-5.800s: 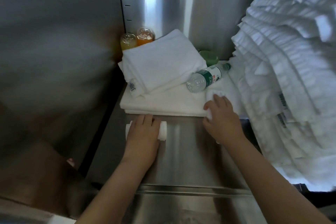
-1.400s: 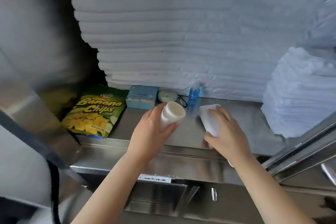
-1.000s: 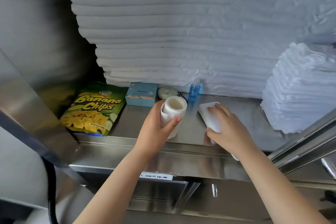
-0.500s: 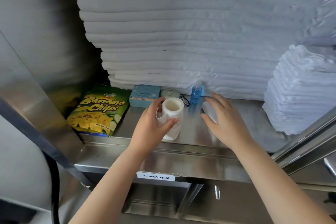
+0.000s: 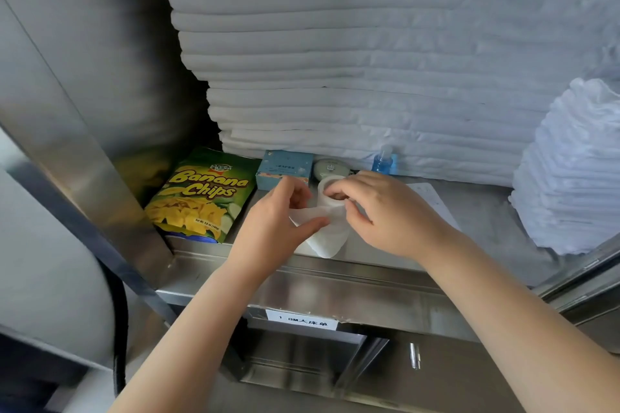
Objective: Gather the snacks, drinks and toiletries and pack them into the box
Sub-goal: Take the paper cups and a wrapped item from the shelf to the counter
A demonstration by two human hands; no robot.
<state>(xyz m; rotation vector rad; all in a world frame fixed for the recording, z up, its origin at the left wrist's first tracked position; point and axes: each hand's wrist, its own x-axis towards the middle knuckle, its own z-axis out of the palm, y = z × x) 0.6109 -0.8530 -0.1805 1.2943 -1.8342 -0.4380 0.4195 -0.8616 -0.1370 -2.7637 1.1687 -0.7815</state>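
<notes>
both hands grip the paper roll (image 5: 330,238), upright on the steel shelf (image 5: 486,221): the left hand (image 5: 278,221) pinches its loose sheet and the right hand (image 5: 385,211) curls its fingers over the top rim. left of the grip lies the banana chips bag (image 5: 198,194); just behind it are a blue box (image 5: 283,166) and a blue bottle (image 5: 382,161).

Steel shelf (image 5: 486,211): green banana chips bag (image 5: 198,194) sits far left, then small blue cardboard box (image 5: 283,166), round pale tin (image 5: 328,167), blue plastic bottle (image 5: 382,161) rightward, stacked white sheets (image 5: 352,60) behind.
</notes>
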